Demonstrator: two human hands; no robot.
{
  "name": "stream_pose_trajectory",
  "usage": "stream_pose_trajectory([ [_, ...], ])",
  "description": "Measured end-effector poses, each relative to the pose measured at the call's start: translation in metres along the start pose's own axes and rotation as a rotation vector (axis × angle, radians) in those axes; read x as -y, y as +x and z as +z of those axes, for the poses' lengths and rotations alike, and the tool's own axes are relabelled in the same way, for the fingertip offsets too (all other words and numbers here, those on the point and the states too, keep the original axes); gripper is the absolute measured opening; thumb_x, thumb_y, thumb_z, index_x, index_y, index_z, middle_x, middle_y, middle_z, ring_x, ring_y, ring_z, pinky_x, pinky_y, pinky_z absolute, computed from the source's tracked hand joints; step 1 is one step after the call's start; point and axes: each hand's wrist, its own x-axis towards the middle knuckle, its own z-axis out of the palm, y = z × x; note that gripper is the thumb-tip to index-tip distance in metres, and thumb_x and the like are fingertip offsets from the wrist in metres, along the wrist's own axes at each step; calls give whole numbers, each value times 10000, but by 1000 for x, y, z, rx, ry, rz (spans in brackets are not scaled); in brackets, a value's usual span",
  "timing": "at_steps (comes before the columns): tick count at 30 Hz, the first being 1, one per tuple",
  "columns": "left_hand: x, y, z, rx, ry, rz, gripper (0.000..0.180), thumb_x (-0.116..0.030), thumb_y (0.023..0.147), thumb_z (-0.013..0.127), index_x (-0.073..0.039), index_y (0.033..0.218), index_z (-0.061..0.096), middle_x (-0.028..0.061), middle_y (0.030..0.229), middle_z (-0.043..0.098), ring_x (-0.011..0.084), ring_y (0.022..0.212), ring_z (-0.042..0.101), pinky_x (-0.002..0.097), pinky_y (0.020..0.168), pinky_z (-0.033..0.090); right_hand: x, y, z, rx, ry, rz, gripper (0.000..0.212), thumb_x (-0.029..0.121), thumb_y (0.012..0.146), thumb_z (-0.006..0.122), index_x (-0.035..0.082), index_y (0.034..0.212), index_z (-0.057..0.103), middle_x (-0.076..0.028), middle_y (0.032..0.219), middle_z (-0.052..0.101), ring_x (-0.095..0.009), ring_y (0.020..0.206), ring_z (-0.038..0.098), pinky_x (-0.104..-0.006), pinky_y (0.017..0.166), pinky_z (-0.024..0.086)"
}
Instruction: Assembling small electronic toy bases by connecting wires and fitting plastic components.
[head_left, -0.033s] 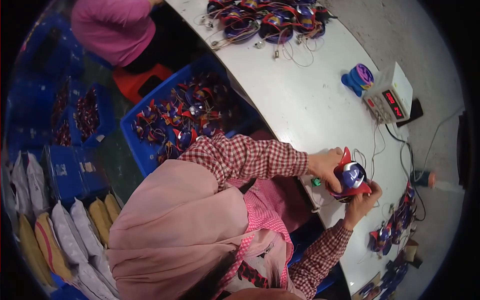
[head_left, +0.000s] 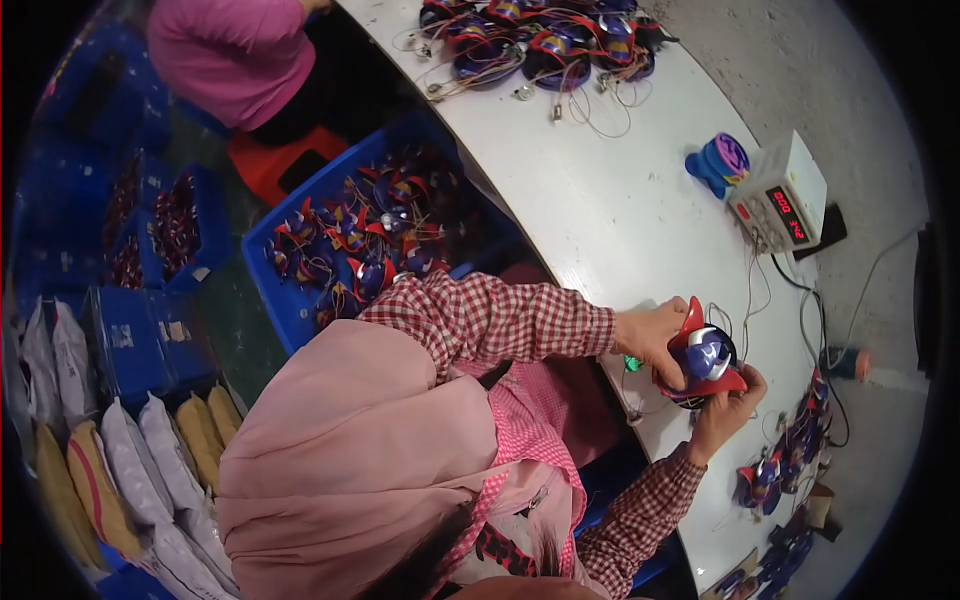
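Over the table's near edge, a shiny red, purple and white plastic toy part (head_left: 710, 358) with pointed red tips is between my two hands. My left hand (head_left: 648, 335) grips it from the left, thumb across its near side. On the lower right, my right hand (head_left: 726, 412) pinches its red rim with the fingertips. The underside of the part is mostly hidden. Beside my left hand, a small green thing (head_left: 632, 364) shows at the table edge. Thin wires (head_left: 722, 318) lie on the table just beyond the part.
Similar wired toy parts (head_left: 555, 50) are piled at the table's far end, with more (head_left: 765, 480) at lower right. A power supply (head_left: 780, 200) with red digits stands near a blue spool (head_left: 718, 163). A full blue crate (head_left: 262, 262) is left; a person in pink (head_left: 235, 60) sits beyond.
The toy part has tilted slightly in my hands, showing more of its white patch. Both hands stay in nearly the same place.
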Motion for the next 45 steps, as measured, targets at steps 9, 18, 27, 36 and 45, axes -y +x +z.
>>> stream_pose_trajectory([
  [9, -33, -55, -33, -196, -946, 51, 582, -64, 653, 765, -10, 1173, 510, 76, 1130, 562, 143, 1011, 546, 295, 867, 462, 95, -5, 62, 189, 263, 0, 252, 38, 895, 557, -12, 1126, 470, -106, 1048, 558, -153, 919, 558, -240, 770, 471],
  [18, -24, -247, -136, -833, -571, -48, 547, -55, 709, 681, -15, 1218, 485, 95, 1162, 565, 187, 1030, 573, 335, 878, 480, 133, -40, 107, 795, 122, -33, 337, 59, 883, 574, -3, 1201, 480, -74, 1067, 567, -148, 960, 549, -251, 834, 435],
  [27, 151, -450, -301, -1548, -174, -622, 487, -162, 634, 787, -41, 1058, 579, 71, 930, 632, 205, 793, 620, 341, 711, 529, 101, -67, 134, 965, 54, 178, 301, 122, 844, 651, -8, 1094, 544, -94, 964, 600, -151, 834, 574, -272, 711, 474],
  [36, 251, -447, -323, -1409, -47, -674, 431, -129, 652, 798, -47, 1025, 599, 67, 934, 610, 183, 748, 602, 330, 691, 520, 77, -92, 97, 760, -126, 66, 305, 149, 801, 683, 13, 1049, 568, -141, 897, 583, -233, 738, 590, -283, 652, 484],
  [45, 156, -349, -259, -1228, 839, -591, 541, -392, 784, 690, 17, 1114, 562, 182, 1076, 591, 246, 966, 575, 353, 873, 462, 24, -71, -131, -566, -60, 251, 236, 176, 926, 520, -40, 1020, 543, -66, 871, 577, -118, 735, 549, -243, 668, 463],
])
